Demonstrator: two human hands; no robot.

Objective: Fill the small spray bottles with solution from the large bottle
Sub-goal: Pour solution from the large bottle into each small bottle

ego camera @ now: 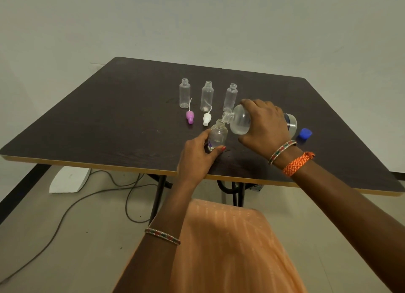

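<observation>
My right hand (pixel 264 126) grips the large clear bottle (pixel 241 120), tipped on its side with its open mouth just above the neck of a small clear bottle (pixel 218 134). That small bottle stands upright near the table's front, held at its base by my left hand (pixel 197 159). Behind it, three more small open bottles stand in a row: left (pixel 184 93), middle (pixel 206 96), right (pixel 230 97). A purple spray cap (pixel 189 116) and a white spray cap (pixel 206 118), each with a dip tube, lie on the table in front of the row.
The large bottle's blue cap (pixel 305 134) lies to the right on the dark table (pixel 109 117). A few drops wet the tabletop near the held bottle. Cables (pixel 122 187) and a white foam block (pixel 68 182) are on the floor under the table's left side.
</observation>
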